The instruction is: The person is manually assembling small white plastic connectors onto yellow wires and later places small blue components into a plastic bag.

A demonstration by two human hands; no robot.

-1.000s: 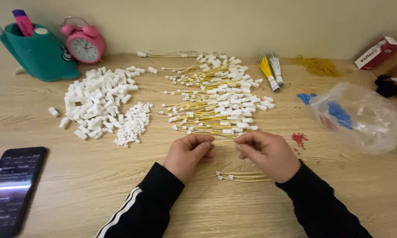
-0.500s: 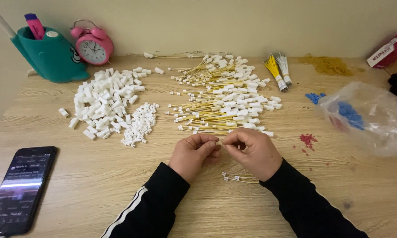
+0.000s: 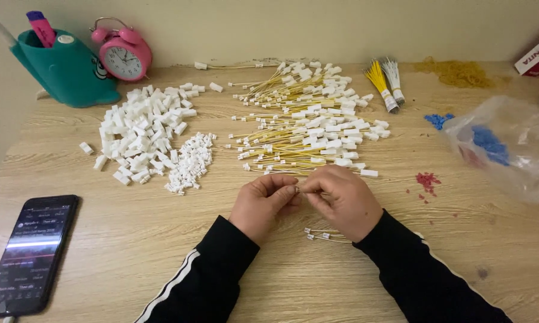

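The table [image 3: 131, 239] spreads under both hands, pale wood grain. Well to the right of the right hand lies a clear bag [image 3: 509, 149] with blue bits inside. Far up and left of the left hand stands a teal holder [image 3: 66, 72], and a pink clock [image 3: 124, 55] stands just beside it. Left of the left hand, near the table's edge, lies a phone [image 3: 30, 254] with its screen lit.

Just beyond the hands lies the wire pile [image 3: 308, 119], yellow wires with white ends, its nearest strands close to the fingertips. Up and left of the left hand is a heap of white housings [image 3: 140, 131], and a smaller heap of small white plugs [image 3: 190, 161] lies between that heap and the hands.

The left hand [image 3: 263, 203] and the right hand [image 3: 344, 200] meet at their fingertips, both curled nearly closed, thumbs and forefingers pinched on one wire [image 3: 297, 189]; only a small bit of it shows between them. Whether a plug is on it I cannot tell.

Just below the right hand lie a few finished wires [image 3: 326, 234], on the table beside the sleeve. Right of the right hand lie red bits [image 3: 427, 179], and farther up a few blue bits [image 3: 438, 119]. Beyond the pile, up and right, lie two bundles [image 3: 384, 84], one yellow, one white.
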